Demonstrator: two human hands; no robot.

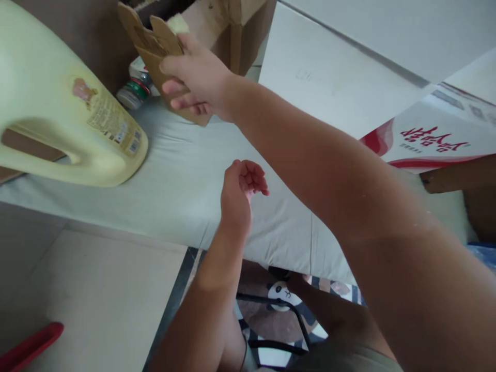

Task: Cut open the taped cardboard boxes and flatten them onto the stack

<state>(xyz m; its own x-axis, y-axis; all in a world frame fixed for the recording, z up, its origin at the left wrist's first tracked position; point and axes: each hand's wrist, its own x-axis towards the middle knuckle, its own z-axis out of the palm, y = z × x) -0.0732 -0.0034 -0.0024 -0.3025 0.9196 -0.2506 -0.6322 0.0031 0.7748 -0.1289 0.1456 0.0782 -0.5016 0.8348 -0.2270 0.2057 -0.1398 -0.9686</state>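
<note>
My right hand [199, 77] reaches to a brown cardboard box [170, 82] with notched upper flaps. Its thumb and index finger lie at the box's edge, closed on the cardboard, while the other fingers curl loosely in front of it. Just past the index fingertip, a pale yellow piece [178, 23] shows, partly hidden by the hand and a flap. Lower down, my left hand [242, 194] hovers over the pale green cloth [186, 181] with nothing in it, its fingers half curled and apart from the thumb.
A large pale yellow jug [70, 103] stands at left, beside a clear bottle [134, 93] with a green band. White cartons [310, 77] fill the upper right. A red object [31, 346] lies lower left. Black metal bars [271, 299] show by my legs.
</note>
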